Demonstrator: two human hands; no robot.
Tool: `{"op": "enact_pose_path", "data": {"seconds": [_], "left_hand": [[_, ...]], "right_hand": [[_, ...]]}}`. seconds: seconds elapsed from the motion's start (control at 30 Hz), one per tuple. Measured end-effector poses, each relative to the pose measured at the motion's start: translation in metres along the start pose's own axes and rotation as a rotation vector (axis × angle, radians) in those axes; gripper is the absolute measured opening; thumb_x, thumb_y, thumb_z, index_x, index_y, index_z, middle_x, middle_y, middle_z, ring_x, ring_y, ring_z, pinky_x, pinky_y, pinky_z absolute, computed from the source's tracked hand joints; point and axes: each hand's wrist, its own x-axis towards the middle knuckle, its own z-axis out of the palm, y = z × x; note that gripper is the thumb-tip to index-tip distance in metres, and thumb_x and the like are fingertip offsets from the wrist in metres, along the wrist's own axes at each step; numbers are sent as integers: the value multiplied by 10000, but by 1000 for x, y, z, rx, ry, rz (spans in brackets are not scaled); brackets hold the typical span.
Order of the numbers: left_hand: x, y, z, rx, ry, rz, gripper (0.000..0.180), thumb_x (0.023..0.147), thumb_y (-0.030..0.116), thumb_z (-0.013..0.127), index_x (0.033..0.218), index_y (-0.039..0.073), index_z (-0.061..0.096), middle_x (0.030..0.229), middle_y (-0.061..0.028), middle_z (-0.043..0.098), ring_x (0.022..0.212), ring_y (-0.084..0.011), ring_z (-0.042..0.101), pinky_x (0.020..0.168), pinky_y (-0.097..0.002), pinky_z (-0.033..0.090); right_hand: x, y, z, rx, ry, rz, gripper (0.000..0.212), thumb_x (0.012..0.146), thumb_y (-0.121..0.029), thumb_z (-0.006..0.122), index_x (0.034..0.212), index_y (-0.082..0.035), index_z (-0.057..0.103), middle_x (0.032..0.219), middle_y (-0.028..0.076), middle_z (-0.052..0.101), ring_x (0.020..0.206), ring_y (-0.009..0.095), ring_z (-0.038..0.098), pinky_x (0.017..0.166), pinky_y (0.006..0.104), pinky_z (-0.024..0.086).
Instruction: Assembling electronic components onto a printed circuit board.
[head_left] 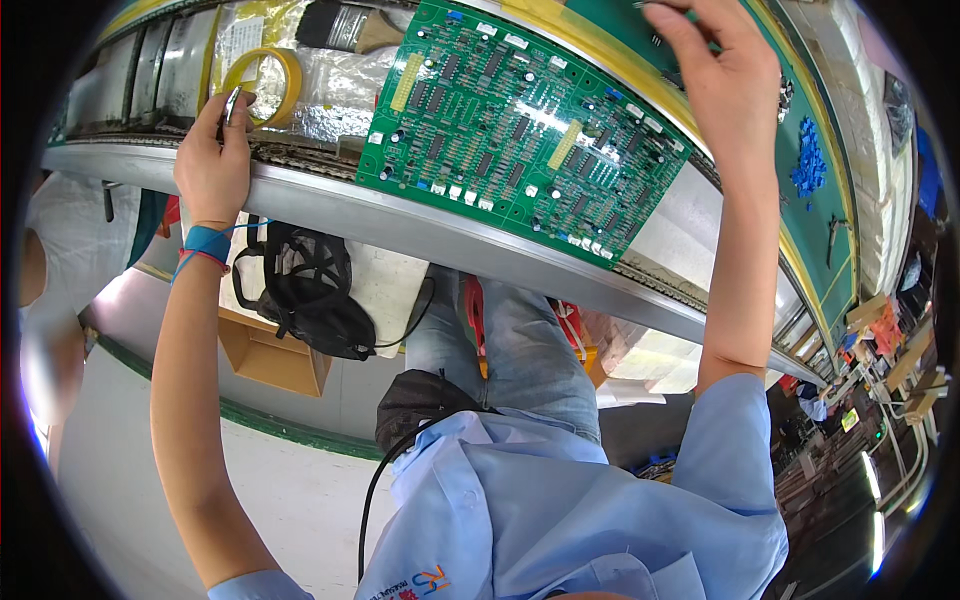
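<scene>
A green circuit board (pixel 495 150), crowded with small chips, white connectors and two pale yellow strips, lies across the metal rails in front of me. My left hand (pixel 213 165) is left of the board, closed around a slim silver metal tool (pixel 232 103) that looks like tweezers. Beside its fingertips stands a roll of yellow tape (pixel 291 85). Beyond the board's far right side, my right hand (pixel 728 75) hovers over a green work surface (pixel 600 22). Its thumb and finger pinch together near the picture's top edge; whatever is between them is too small to name.
A brush (pixel 345 27) lies behind the board on clear plastic. Blue parts (pixel 808 160) and a dark hand tool (pixel 833 240) rest at the right. The metal rail (pixel 300 205) runs along the near side; below it are a black bag (pixel 310 290) and a cardboard box (pixel 270 352).
</scene>
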Motion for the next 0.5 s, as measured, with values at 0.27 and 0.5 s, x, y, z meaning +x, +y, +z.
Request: {"op": "enact_pose_path", "data": {"seconds": [0.27, 0.5], "left_hand": [[-1, 5, 0, 4, 10, -3, 252, 938, 291, 510, 1044, 119, 661, 725, -33, 629, 658, -138, 587, 631, -267, 442], [-1, 1, 1, -12, 36, 12, 263, 940, 304, 507, 1046, 119, 661, 727, -41, 630, 662, -138, 592, 633, -269, 443]], "right_hand": [[-16, -24, 26, 84, -158, -82, 144, 790, 2, 605, 920, -28, 660, 831, 122, 591, 755, 296, 595, 650, 339, 466], [-18, -25, 37, -50, -199, -21, 211, 813, -64, 590, 1024, -63, 583, 873, 113, 613, 767, 315, 618, 641, 391, 485]]}}
